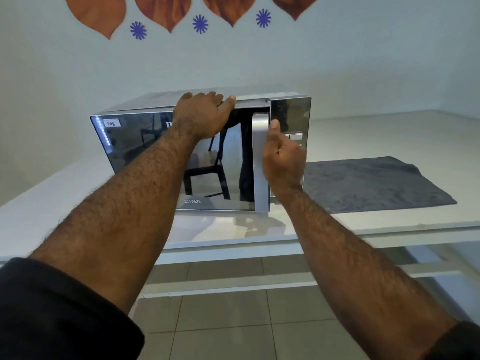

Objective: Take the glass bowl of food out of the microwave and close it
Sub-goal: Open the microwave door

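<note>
A silver microwave with a mirrored door stands on a white counter. Its door is slightly ajar at the top right, with a dark gap showing. My left hand lies flat on the microwave's top front edge, fingers over the rim. My right hand is curled around the vertical silver door handle, thumb against its right side. The glass bowl of food is not visible; the inside of the microwave is hidden behind the door.
A dark grey towel lies flat on the counter to the right of the microwave. The control panel sits behind my right hand. A white wall with decorations rises behind. Tiled floor shows below the counter edge.
</note>
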A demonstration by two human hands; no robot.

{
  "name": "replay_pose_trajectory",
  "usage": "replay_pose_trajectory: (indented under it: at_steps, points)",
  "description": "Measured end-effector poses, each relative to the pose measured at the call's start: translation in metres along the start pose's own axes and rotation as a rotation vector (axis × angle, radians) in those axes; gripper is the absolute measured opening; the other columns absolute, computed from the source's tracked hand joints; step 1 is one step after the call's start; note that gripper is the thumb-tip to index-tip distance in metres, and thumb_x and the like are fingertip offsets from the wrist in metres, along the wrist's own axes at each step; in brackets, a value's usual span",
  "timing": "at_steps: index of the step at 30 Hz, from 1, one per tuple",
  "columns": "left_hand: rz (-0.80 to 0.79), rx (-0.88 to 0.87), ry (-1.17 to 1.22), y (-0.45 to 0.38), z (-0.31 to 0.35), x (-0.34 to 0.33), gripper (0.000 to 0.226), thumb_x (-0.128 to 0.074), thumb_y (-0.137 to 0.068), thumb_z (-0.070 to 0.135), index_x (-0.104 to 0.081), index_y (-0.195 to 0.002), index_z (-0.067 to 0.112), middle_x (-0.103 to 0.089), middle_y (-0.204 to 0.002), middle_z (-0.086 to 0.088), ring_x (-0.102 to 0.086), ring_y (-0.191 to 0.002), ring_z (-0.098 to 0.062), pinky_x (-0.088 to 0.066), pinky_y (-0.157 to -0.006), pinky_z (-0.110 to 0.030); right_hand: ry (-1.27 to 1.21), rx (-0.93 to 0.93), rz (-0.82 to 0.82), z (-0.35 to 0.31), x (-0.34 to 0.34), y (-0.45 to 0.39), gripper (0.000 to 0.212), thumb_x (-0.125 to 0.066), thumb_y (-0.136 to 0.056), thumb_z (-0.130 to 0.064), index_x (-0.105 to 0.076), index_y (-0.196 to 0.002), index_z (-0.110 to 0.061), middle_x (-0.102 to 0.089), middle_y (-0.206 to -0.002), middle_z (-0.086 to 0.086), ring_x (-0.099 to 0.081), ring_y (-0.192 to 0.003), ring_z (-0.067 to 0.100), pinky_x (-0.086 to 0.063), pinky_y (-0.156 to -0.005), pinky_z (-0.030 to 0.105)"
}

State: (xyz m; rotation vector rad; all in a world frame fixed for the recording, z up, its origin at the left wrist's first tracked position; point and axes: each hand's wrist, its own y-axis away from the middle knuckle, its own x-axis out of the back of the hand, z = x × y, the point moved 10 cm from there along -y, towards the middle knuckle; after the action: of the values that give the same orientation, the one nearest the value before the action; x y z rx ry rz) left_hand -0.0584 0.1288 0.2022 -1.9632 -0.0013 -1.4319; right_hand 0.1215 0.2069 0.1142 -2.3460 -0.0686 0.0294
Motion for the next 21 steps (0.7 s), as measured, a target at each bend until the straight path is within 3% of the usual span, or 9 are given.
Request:
replay_pose_trajectory:
  at_steps: [3, 5, 7, 8, 10, 13, 15, 18, 21]
  points:
    - [0.11, 0.102, 0.159, 0.016, -0.006, 0.009, 0.068, -0.015, -0.098, 0.055, -0.041, -0.145, 0.013, -0.041, -0.153, -0.012, -0.037, -0.14, -0.028, -0.02, -0.117, -0.05, 0.022, 0.14, 0.119, -0.021, 0.022, -0.037, 0.054, -0.042, -0.101, -0.039, -0.058, -0.057, -0.013, -0.051, -0.047, 0.0, -0.044, -0.043, 0.016, -0.027, -0.042, 0.025]
    - [0.409, 0.2, 0.34, 0.051, -0.004, 0.03, 0.064, -0.03, -0.099, 0.052, -0.039, -0.146, 0.011, -0.037, -0.154, -0.012, -0.032, -0.142, -0.025, -0.021, -0.117, -0.039, 0.083, 0.177, 0.079, -0.031, 0.017, -0.066, 0.05, -0.04, -0.102, -0.04, -0.06, -0.066, -0.011, -0.054, -0.054, -0.001, -0.049, -0.049, 0.017, -0.027, -0.045, 0.023]
    - [0.746, 0.288, 0.559, 0.103, 0.004, 0.042, 0.049, -0.039, -0.098, 0.046, -0.054, -0.125, 0.009, -0.057, -0.125, -0.012, -0.05, -0.117, -0.017, -0.035, -0.098, -0.02, 0.172, 0.216, -0.047, -0.037, -0.001, -0.091, 0.046, -0.035, -0.102, -0.046, -0.056, -0.072, -0.016, -0.055, -0.063, -0.002, -0.053, -0.06, 0.02, -0.029, -0.052, 0.025]
    - [0.803, 0.323, 0.679, 0.124, 0.012, 0.035, 0.039, -0.04, -0.097, 0.046, -0.055, -0.111, 0.013, -0.06, -0.105, -0.005, -0.053, -0.098, -0.008, -0.037, -0.083, -0.012, 0.232, 0.253, -0.12, -0.037, -0.011, -0.101, 0.046, -0.032, -0.102, -0.049, -0.056, -0.076, -0.018, -0.057, -0.069, 0.0, -0.056, -0.068, 0.022, -0.03, -0.057, 0.026]
    - [0.652, 0.382, 0.988, 0.142, 0.035, 0.002, 0.034, -0.034, -0.097, 0.051, -0.05, -0.094, 0.021, -0.055, -0.081, 0.006, -0.05, -0.072, 0.002, -0.039, -0.062, -0.007, 0.369, 0.328, -0.277, -0.039, -0.035, -0.117, 0.053, -0.026, -0.102, -0.052, -0.061, -0.086, -0.016, -0.064, -0.086, 0.008, -0.06, -0.085, 0.028, -0.033, -0.067, 0.029]
    - [0.285, 0.448, 1.364, 0.151, 0.075, -0.054, 0.053, -0.027, -0.1, 0.056, -0.059, -0.093, 0.015, -0.061, -0.078, 0.002, -0.056, -0.064, 0.007, -0.043, -0.057, -0.005, 0.563, 0.344, -0.535, -0.028, -0.067, -0.124, 0.061, -0.018, -0.101, -0.057, -0.06, -0.09, -0.014, -0.068, -0.101, 0.013, -0.061, -0.099, 0.034, -0.043, -0.078, 0.035]
    - [0.18, 0.518, 1.489, 0.156, 0.085, -0.07, 0.067, -0.024, -0.098, 0.058, -0.063, -0.097, 0.004, -0.064, -0.07, -0.002, -0.061, -0.059, 0.001, -0.046, -0.054, -0.007, 0.717, 0.355, -0.641, -0.02, -0.079, -0.119, 0.072, -0.011, -0.1, -0.059, -0.064, -0.108, -0.012, -0.068, -0.111, 0.013, -0.06, -0.105, 0.034, -0.047, -0.088, 0.041]
    - [0.21, 0.612, 1.555, 0.166, 0.081, -0.07, 0.067, -0.025, -0.098, 0.06, -0.065, -0.082, 0.009, -0.061, -0.056, 0.002, -0.058, -0.051, -0.01, -0.05, -0.049, -0.018, 0.853, 0.409, -0.617, -0.017, -0.08, -0.114, 0.076, -0.005, -0.099, -0.058, -0.064, -0.12, -0.015, -0.069, -0.112, 0.015, -0.062, -0.103, 0.034, -0.046, -0.086, 0.041]
    - [0.328, 0.644, 1.561, 0.182, 0.076, -0.055, 0.06, -0.028, -0.1, 0.057, -0.061, -0.067, 0.019, -0.057, -0.051, 0.005, -0.052, -0.044, -0.008, -0.045, -0.042, -0.019, 0.879, 0.392, -0.619, -0.018, -0.081, -0.114, 0.079, -0.004, -0.1, -0.057, -0.064, -0.122, -0.011, -0.067, -0.119, 0.019, -0.061, -0.107, 0.036, -0.044, -0.086, 0.043]
